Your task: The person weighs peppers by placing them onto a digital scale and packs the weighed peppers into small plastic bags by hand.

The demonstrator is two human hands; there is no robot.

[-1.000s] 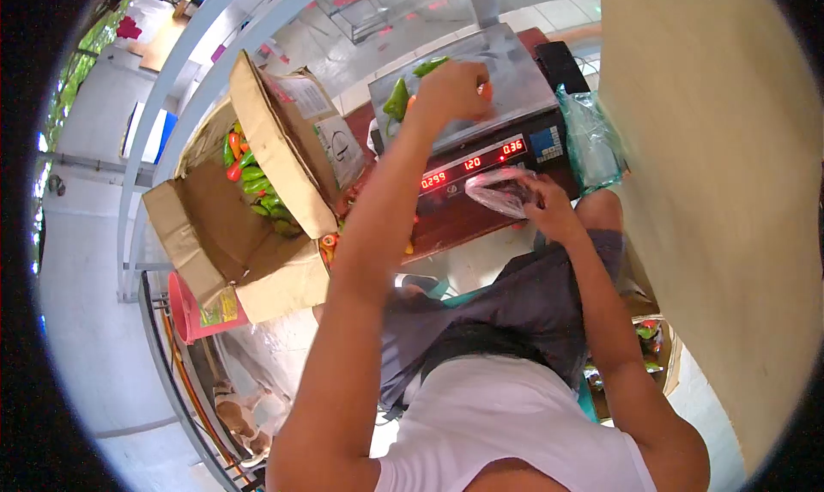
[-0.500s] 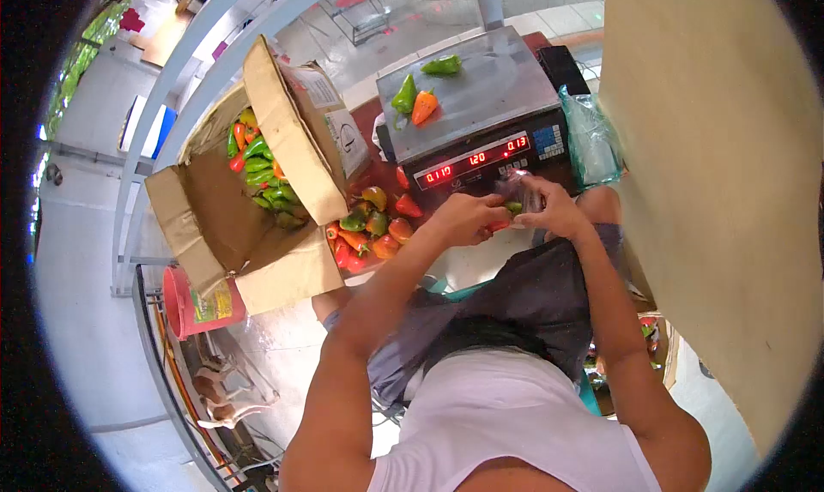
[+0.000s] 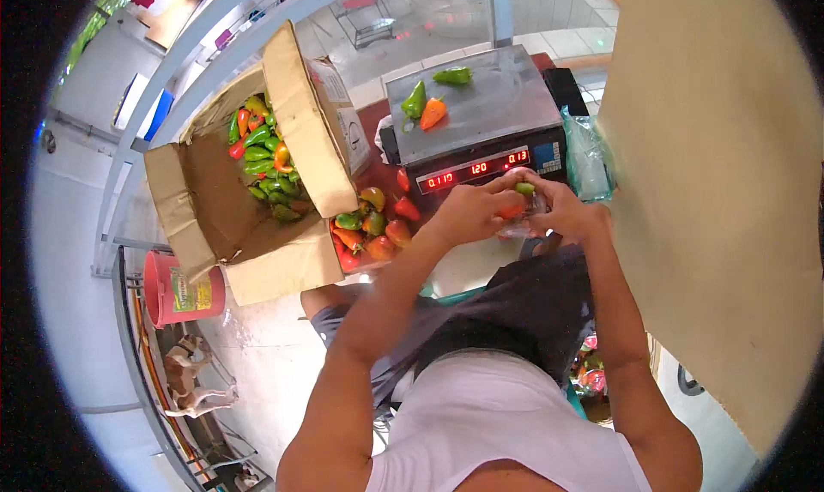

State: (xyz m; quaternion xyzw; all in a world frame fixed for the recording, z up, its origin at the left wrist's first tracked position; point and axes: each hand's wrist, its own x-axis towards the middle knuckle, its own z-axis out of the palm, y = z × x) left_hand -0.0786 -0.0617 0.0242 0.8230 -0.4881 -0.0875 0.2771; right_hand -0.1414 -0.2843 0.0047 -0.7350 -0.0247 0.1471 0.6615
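Note:
In front of the scale, my two hands close around a clear plastic bag (image 3: 532,207) with red and green peppers inside. From the left, my left hand (image 3: 474,211) grips it with curled fingers. My right hand (image 3: 573,213) wraps the other side, with its fingertips at the bag's top. Just beyond is a digital scale (image 3: 493,170) with lit red figures. Two green peppers, one of them the upright green pepper (image 3: 415,100), and an orange pepper (image 3: 433,114) lie on its metal plate. Left of my left hand, several loose peppers (image 3: 375,223) sit on the red table surface.
An open cardboard box (image 3: 206,209) on its side holds green, red and orange peppers. Plastic bags (image 3: 587,157) hang at the scale's right. A red bucket (image 3: 159,290) and a dog (image 3: 184,372) are lower left. More packed peppers (image 3: 590,376) stand beside my right leg.
Both hands have risen slightly with the bag, and the peppers inside show more clearly. The whole view has shifted a little. The peppers on the scale have stayed put.

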